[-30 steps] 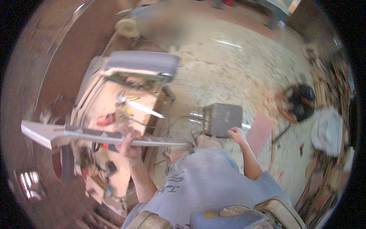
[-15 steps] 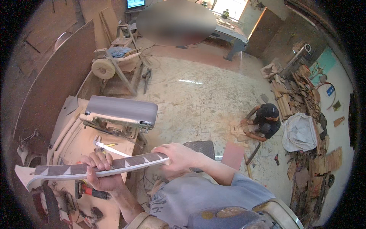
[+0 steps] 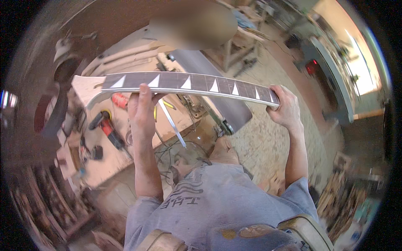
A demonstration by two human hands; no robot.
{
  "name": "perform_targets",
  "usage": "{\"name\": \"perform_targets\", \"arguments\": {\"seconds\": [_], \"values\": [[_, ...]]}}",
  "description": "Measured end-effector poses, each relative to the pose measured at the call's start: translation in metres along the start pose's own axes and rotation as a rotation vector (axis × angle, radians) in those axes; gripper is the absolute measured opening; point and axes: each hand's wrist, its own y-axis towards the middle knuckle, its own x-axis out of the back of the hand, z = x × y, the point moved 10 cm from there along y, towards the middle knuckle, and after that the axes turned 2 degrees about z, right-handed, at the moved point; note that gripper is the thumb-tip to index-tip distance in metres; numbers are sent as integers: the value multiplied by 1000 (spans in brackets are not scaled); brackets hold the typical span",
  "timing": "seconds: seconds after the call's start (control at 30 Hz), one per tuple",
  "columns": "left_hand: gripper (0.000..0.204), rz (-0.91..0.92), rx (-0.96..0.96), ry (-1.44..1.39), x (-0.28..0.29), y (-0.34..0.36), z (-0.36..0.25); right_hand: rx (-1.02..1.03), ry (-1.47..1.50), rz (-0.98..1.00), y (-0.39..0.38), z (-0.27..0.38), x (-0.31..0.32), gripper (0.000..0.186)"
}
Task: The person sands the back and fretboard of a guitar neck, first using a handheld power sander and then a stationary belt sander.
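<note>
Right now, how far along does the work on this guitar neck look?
Done, by the look of it: the guitar neck already carries a dark fingerboard with white triangular inlays and fret lines, and its pale headstock is cut to shape. In hand: the left hand grips near the headstock and the right hand holds the heel end, raised above the workbench. Left: no strings or tuners show.

No packages, labels or signs show around you in this workshop; only a small red glow (image 3: 313,67) on the dark machine at upper right might be a lit display.
</note>
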Motion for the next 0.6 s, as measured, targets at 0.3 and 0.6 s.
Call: {"name": "perform_targets", "arguments": {"seconds": [0.3,0.6], "values": [[21,-93,-410,1330,-48,-11,-7,492,25,106,147,-90,-108,50],[34,196,176,1446,5,24,101,530,35,62,158,-136,-145,51]]}}
